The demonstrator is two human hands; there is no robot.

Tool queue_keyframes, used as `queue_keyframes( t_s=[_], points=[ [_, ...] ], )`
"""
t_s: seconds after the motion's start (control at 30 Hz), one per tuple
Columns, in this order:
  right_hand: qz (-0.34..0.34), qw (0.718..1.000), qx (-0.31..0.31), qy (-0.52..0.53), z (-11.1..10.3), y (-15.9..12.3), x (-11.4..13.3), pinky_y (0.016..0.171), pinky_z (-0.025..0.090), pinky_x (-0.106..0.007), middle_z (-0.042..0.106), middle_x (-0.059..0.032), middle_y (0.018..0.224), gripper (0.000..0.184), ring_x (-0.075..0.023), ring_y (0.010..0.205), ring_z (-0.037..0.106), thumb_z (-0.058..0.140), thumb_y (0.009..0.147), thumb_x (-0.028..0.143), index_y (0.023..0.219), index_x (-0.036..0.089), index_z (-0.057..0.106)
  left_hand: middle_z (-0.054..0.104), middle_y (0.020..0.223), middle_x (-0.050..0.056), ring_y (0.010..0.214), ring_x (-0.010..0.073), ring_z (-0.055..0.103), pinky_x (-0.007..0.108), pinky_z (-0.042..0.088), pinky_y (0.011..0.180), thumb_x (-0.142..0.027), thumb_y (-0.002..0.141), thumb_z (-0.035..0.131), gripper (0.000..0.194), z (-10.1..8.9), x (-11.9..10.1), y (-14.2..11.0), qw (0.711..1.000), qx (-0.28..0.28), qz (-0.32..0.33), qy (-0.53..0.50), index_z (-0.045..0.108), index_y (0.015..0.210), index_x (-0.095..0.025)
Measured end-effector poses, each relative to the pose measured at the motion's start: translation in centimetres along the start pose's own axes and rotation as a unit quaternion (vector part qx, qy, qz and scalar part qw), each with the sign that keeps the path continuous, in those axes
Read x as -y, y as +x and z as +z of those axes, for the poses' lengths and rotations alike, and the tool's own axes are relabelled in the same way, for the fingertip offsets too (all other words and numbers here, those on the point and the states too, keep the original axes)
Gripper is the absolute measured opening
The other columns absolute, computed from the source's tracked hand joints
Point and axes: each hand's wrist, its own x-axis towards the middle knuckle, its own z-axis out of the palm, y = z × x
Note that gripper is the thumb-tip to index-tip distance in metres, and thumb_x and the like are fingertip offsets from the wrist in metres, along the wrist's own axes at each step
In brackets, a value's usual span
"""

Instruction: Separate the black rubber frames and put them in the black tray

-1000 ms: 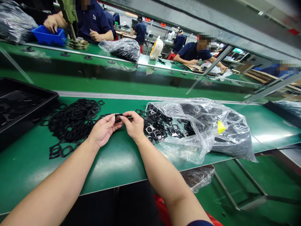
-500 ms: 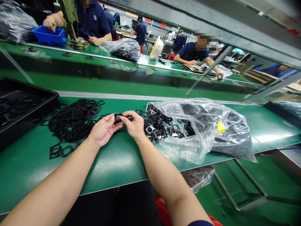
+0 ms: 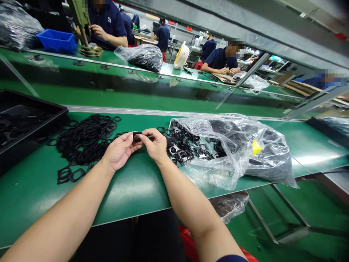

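Between my two hands, above the green table (image 3: 131,196), is a small black plastic part (image 3: 137,135), partly covered by my fingers. My left hand (image 3: 120,149) pinches its left side with thumb and fingers. On the right side, my right hand (image 3: 155,144) grips it between thumb and forefinger. To the left lies a pile of flat black ring-shaped parts (image 3: 84,140), with a few loose ones near its front. Right of my hands, black parts with metal-looking faces (image 3: 180,145) spill from the mouth of a clear plastic bag (image 3: 261,160).
A black tray (image 3: 58,118) holding dark parts stands at the far left. Beyond the table runs a green belt (image 3: 149,96) with black parts along its far edge. Co-workers sit across it, near a blue bin (image 3: 57,40) and a green press (image 3: 87,45).
My hands and the part have barely moved. Across the belt, one co-worker's hand has left the blue bin for the press; another has drawn an outstretched arm back.
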Motion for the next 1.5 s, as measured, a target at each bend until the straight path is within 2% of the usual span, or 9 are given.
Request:
queue_keyframes(
  t_s=[0.37,0.53,0.73,0.9,1.03,1.13,1.23,1.37,1.5],
  points=[
    [-0.018,1.000,0.000,-0.024,-0.11,0.08,0.04,0.071,0.050,-0.027,0.066,-0.0016,0.080,0.011,-0.0143,0.075,0.060,0.065,0.076,0.032,0.074,0.021,0.064,0.070,0.092,0.005,0.079,0.0134,0.065,0.029,0.053,0.079,-0.025,0.074,0.071,0.018,-0.21,0.15,0.13,1.000,0.011,-0.001,-0.001,0.067,0.089,-0.015],
    [0.063,0.995,0.010,0.071,0.16,0.12,-0.16,0.064,0.051,-0.026,0.064,-0.0009,0.077,0.019,-0.0125,0.066,0.059,0.067,0.074,0.037,0.077,0.019,0.062,0.070,0.090,0.006,0.079,0.0138,0.065,0.027,0.053,0.076,-0.025,0.074,0.071,0.020,-0.13,0.07,0.01,1.000,0.013,0.002,0.015,0.068,0.091,-0.014],
    [0.167,0.965,0.032,0.198,0.14,0.42,-0.19,0.057,0.051,-0.023,0.062,0.0015,0.071,0.033,-0.0087,0.056,0.056,0.072,0.068,0.041,0.091,0.018,0.063,0.071,0.084,0.007,0.073,0.0152,0.066,0.029,0.053,0.071,-0.026,0.074,0.071,0.018,-0.09,-0.01,-0.09,0.999,0.014,-0.035,0.025,0.068,0.088,-0.014],
    [0.109,0.981,0.063,0.149,0.01,0.41,-0.07,0.057,0.052,-0.024,0.064,-0.0014,0.084,0.029,-0.0107,0.064,0.061,0.065,0.074,0.043,0.094,0.022,0.068,0.069,0.078,0.006,0.064,0.0115,0.061,0.023,0.049,0.059,-0.035,0.074,0.070,0.023,-0.23,0.13,0.10,0.997,-0.022,-0.056,0.041,0.068,0.084,-0.014],
    [0.129,0.983,0.042,0.124,0.16,0.48,-0.50,0.055,0.050,-0.023,0.063,0.0000,0.073,0.023,-0.0104,0.060,0.058,0.068,0.072,0.038,0.084,0.019,0.067,0.065,0.072,0.002,0.060,0.0091,0.055,0.021,0.045,0.056,-0.045,0.069,0.073,0.032,-0.14,0.23,0.25,0.998,-0.047,-0.004,0.050,0.069,0.080,-0.015],
    [0.179,0.974,0.033,0.134,0.22,0.56,-0.82,0.053,0.049,-0.023,0.060,0.0017,0.064,0.024,-0.0099,0.055,0.055,0.068,0.071,0.038,0.080,0.017,0.062,0.067,0.079,0.001,0.067,0.0088,0.055,0.020,0.043,0.058,-0.031,0.057,0.083,0.034,-0.02,0.25,0.33,0.989,-0.074,0.070,0.104,0.070,0.084,-0.016],
    [0.133,0.988,0.036,0.070,0.18,0.45,-0.86,0.057,0.049,-0.024,0.063,-0.0005,0.070,0.023,-0.0117,0.062,0.058,0.068,0.071,0.038,0.078,0.017,0.062,0.069,0.087,0.003,0.074,0.0116,0.057,0.021,0.043,0.060,-0.028,0.055,0.083,0.036,0.01,0.32,0.39,0.977,-0.108,0.099,0.153,0.071,0.086,-0.015],
    [0.009,0.999,0.013,-0.028,0.01,0.18,-0.68,0.066,0.050,-0.025,0.066,-0.0037,0.089,0.016,-0.0138,0.077,0.061,0.066,0.076,0.032,0.086,0.020,0.065,0.069,0.082,0.004,0.070,0.0119,0.058,0.024,0.044,0.063,-0.031,0.057,0.081,0.035,-0.03,0.55,0.43,0.972,-0.115,0.105,0.175,0.071,0.086,-0.014],
    [-0.071,0.995,0.013,-0.065,-0.17,0.08,-0.43,0.072,0.051,-0.027,0.066,-0.0029,0.087,0.006,-0.0145,0.082,0.061,0.062,0.080,0.026,0.083,0.022,0.065,0.069,0.082,0.003,0.068,0.0108,0.056,0.023,0.045,0.063,-0.031,0.056,0.082,0.036,-0.13,0.83,0.49,0.971,-0.113,0.111,0.181,0.071,0.086,-0.014]
  ],
)
